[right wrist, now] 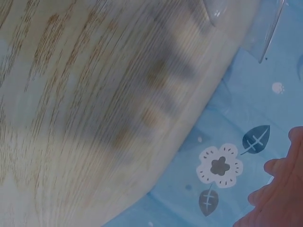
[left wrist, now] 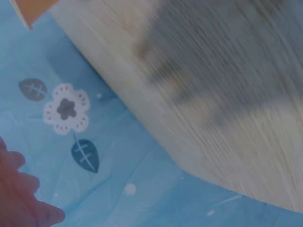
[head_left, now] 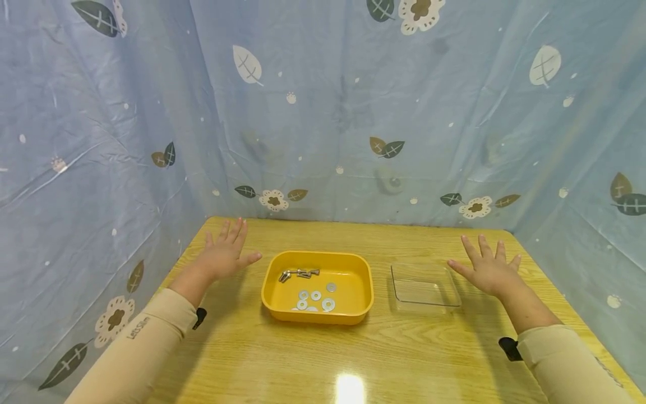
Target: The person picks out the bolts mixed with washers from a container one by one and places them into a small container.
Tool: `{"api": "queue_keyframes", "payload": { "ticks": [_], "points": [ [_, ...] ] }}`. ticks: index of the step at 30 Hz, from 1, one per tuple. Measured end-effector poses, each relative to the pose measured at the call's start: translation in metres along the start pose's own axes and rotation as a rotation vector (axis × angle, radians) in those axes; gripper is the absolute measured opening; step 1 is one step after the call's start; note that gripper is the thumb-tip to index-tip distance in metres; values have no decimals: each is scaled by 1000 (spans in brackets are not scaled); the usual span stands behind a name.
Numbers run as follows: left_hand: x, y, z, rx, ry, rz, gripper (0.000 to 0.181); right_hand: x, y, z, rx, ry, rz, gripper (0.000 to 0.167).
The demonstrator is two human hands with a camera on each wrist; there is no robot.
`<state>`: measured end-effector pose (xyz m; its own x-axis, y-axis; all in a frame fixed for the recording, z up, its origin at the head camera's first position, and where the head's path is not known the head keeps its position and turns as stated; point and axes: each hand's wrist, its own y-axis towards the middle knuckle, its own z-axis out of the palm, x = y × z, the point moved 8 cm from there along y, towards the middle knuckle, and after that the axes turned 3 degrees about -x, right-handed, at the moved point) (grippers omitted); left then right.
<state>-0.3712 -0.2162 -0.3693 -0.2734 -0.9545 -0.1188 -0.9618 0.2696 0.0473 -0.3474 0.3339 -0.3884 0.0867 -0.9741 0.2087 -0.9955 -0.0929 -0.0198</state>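
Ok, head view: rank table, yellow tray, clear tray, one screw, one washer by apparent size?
Largest to smallest:
1. Table
2. Yellow tray
3. Clear tray
Smallest, unranked: screw and washer; too close to call.

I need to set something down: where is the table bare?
Widest: the table in front of the yellow tray and clear box, between the sleeves. Narrower: between tray and box, and behind them to the curtain. Crowded: the tray's left and middle, with screws and washers.
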Motion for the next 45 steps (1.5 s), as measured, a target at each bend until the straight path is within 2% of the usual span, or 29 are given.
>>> {"api": "queue_keyframes", "payload": {
  "ticks": [7,22,27,36,45],
  "points": [
    [-12,-5,12,20,-33,48,97,2,0,1,-7,3,2,90],
    [-46,-9,42,88,-22,161,114,9,5,0,5,-6,-12,90],
    [-49,-14,46,115,-27,160,112,10,6,2,3,-12,-15,89],
    [-59,-21,51,134,6,204,118,15,5,2,11,-6,-23,89],
    [-59,-23,60,167,19,168,118,16,6,3,-4,-22,-37,88]
  ]
}}
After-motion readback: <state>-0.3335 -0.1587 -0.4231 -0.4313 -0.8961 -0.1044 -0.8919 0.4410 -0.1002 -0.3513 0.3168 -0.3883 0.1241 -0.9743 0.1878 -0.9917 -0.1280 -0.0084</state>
